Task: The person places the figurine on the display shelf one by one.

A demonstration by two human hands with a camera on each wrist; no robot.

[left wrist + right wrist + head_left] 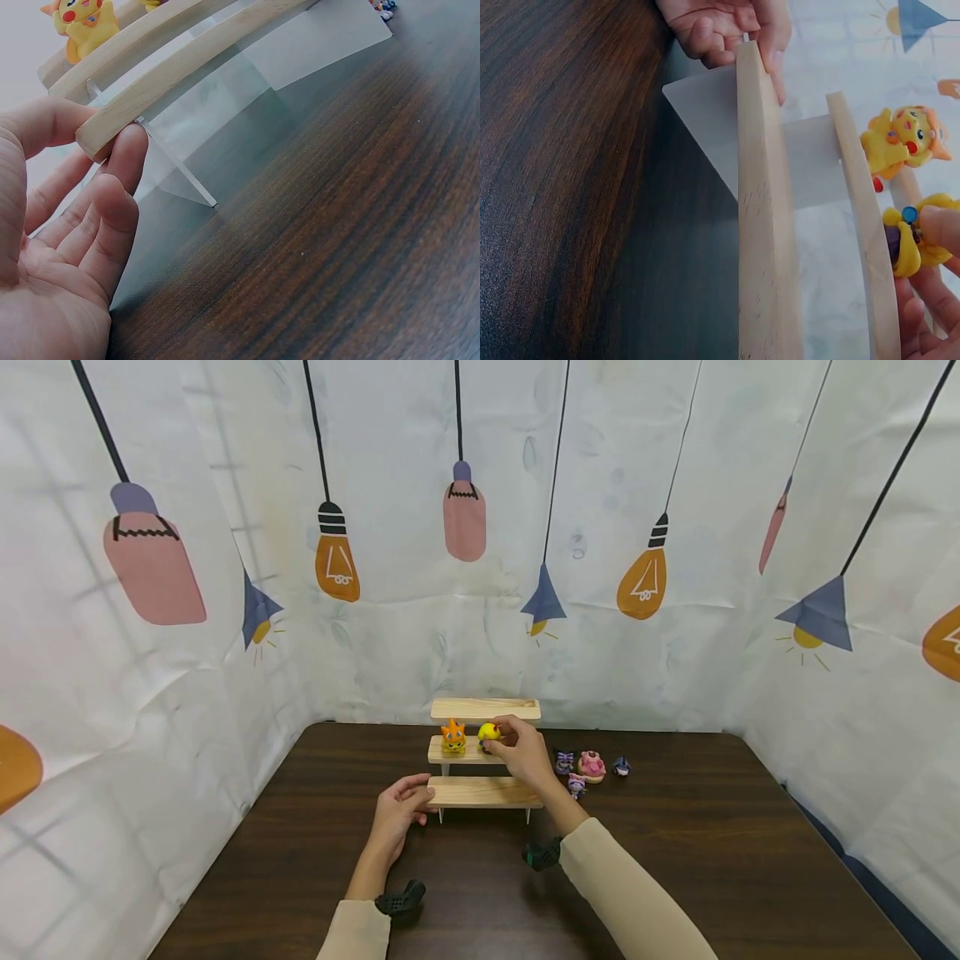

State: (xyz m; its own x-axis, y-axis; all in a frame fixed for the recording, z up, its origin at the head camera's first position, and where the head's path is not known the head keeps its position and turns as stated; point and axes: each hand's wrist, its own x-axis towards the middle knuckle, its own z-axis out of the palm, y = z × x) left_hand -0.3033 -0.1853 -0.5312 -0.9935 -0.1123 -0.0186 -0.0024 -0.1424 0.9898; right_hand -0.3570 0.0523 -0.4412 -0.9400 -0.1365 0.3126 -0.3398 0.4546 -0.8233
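Note:
A three-tier wooden display stand [483, 792] with translucent side supports stands on the table. My left hand [397, 814] grips the left end of its lowest board, thumb above and a finger beneath, as the left wrist view shows. My right hand [525, 756] pinches a yellow figurine [907, 251] with a purple lower part at the middle board. Whether its base bears fully on the wood I cannot tell. To its left on that same board stands another yellow figurine [453, 737], with an orange hood and red cheeks.
Right of the stand, several small figurines sit on the dark wooden table [675, 835]: a pink one [592, 766], a striped purple one [565, 762], a pink-and-purple one [576, 786] and a dark blue one [622, 766]. A lamp-printed curtain [405, 643] hangs behind.

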